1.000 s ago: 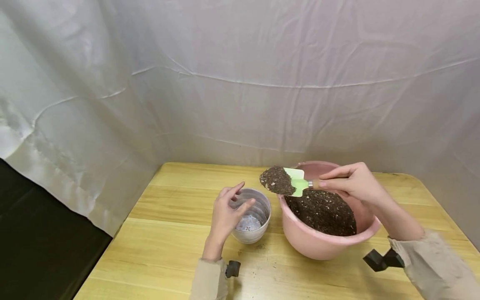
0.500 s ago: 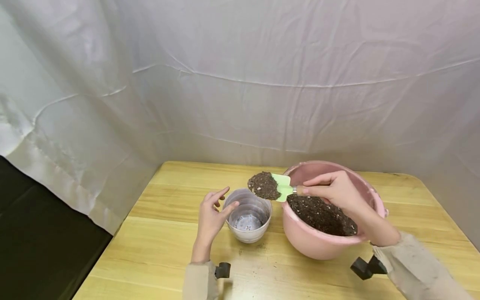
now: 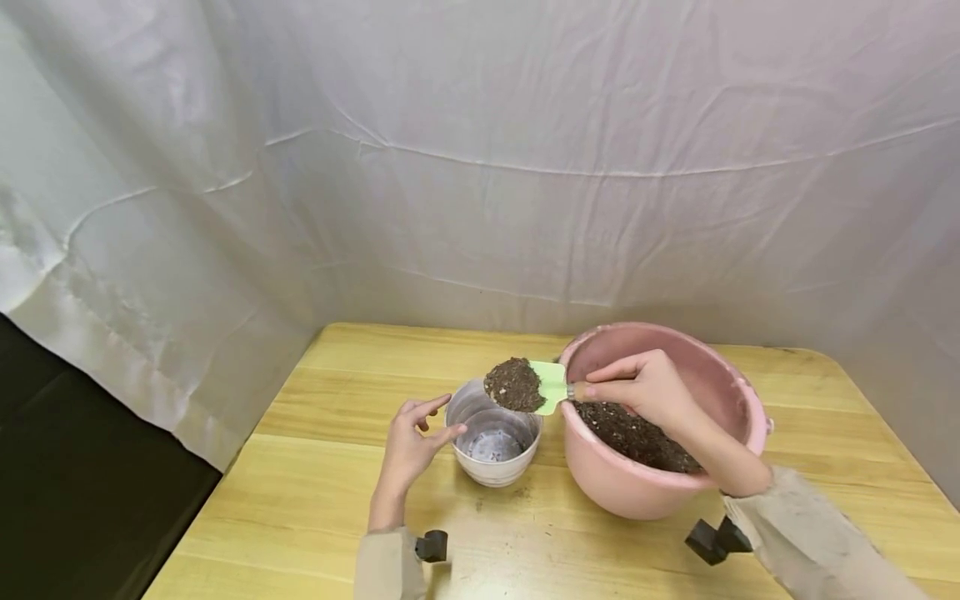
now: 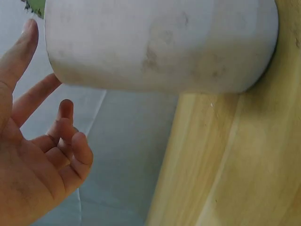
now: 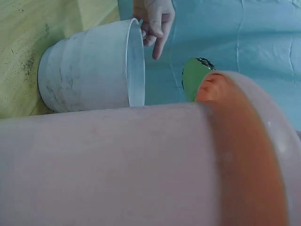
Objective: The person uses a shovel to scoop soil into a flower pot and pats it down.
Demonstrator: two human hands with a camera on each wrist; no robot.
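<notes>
Right hand (image 3: 645,390): its grip is closed round the handle of a small green trowel (image 3: 551,387), fingers curled over the top. The blade is heaped with dark soil (image 3: 514,385) and is held level above the far right rim of the white pot (image 3: 495,433), clear of the rim. In the right wrist view only the green edge of the blade (image 5: 192,81) shows, past the wall of the pink basin (image 5: 141,165).

Left hand (image 3: 411,440): its grip is wide and holds nothing. The fingers are loosely spread beside the left wall of the white pot; in the left wrist view one fingertip (image 4: 51,84) lies against the rim or just short of it, and which cannot be told, while the shorter fingers curl slackly.

White pot: stands upright on the desk (image 3: 315,467), just left of the pink basin (image 3: 637,492); whether the two touch cannot be told. Its bottom shows pale, with no soil seen in it.

Pink basin: stands on the desk to the right of the pot and holds a bed of dark soil (image 3: 637,437) below the right wrist.

Surroundings: scattered soil crumbs (image 3: 517,493) lie on the desk between pot and basin. A creased white cloth (image 3: 480,167) hangs behind and to the left.
</notes>
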